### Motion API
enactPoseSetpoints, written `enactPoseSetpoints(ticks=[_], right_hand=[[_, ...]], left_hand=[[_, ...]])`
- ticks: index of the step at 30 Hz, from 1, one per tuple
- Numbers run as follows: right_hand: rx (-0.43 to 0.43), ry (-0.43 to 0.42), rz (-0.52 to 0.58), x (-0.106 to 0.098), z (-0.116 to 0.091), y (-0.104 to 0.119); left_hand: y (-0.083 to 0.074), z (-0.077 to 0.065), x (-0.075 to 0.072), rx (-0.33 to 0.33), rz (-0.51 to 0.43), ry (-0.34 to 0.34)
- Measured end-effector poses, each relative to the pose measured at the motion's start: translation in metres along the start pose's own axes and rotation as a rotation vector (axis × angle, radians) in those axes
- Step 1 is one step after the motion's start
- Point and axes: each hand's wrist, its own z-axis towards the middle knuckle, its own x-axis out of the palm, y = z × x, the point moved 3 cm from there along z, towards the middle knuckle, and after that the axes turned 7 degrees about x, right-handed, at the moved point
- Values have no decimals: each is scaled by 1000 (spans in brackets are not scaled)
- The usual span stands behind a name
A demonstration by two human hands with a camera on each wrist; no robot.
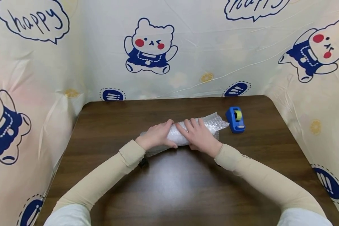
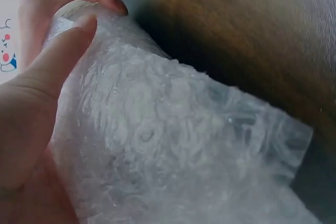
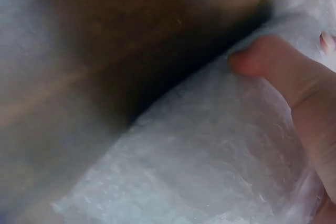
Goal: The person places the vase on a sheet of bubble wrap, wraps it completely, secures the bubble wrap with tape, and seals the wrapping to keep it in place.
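A thick roll of clear bubble wrap (image 1: 178,135) lies slantwise across the table, with loose flat ends sticking out on both sides. My left hand (image 1: 157,135) grips its left part, thumb on the near side and fingers over the top. Close by on the right, my right hand (image 1: 201,137) curls over the roll, fingers on top and thumb at the near side. In the left wrist view the bubble wrap (image 2: 152,114) ends in a loose flap over the wood. The right wrist view has the right thumb (image 3: 283,69) pressed along it. Whatever the roll holds inside is hidden.
A blue tape dispenser (image 1: 236,121) with yellowish tape stands just right of the wrap's end. The dark wooden table (image 1: 169,188) is enclosed at the back and sides by a printed cloth (image 1: 192,62) with cartoon bears.
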Motion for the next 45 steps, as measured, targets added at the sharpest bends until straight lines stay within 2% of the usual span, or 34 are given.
enactPoseSetpoints(ticks=[3, 7, 10, 14, 17, 19, 21, 24, 30, 35, 39, 42, 45], right_hand=[[-3, 39, 40, -2, 6, -6], [13, 124, 104, -2, 15, -15], [16, 168, 138, 0, 20, -19], [-1, 163, 162, 1, 25, -22], [-8, 142, 168, 0, 24, -24], [-7, 144, 171, -2, 23, -25], [-6, 152, 180, -1, 20, -26], [21, 171, 189, -1, 13, -29], [74, 120, 176, 3, -3, -29], [88, 87, 121, 10, -8, -24], [79, 29, 72, 11, -7, -22], [68, 9, 75, 10, -6, -22], [64, 28, 99, 8, -5, -22]], left_hand=[[-3, -1, -2, 55, 80, -35], [-8, 0, 2, 133, 320, -91], [-7, -1, 11, 137, 477, -134], [-3, -2, 19, 132, 559, -240], [-3, -3, 20, 171, 581, -335], [-4, -3, 19, 201, 580, -365], [-5, -3, 18, 220, 562, -362], [-4, -4, 16, 218, 488, -309], [0, -5, 10, 189, 329, -189], [1, -3, 7, 204, 266, -121], [4, -2, 5, 223, 248, -97], [7, -3, 3, 240, 234, -76], [10, -4, 0, 246, 190, -47]])
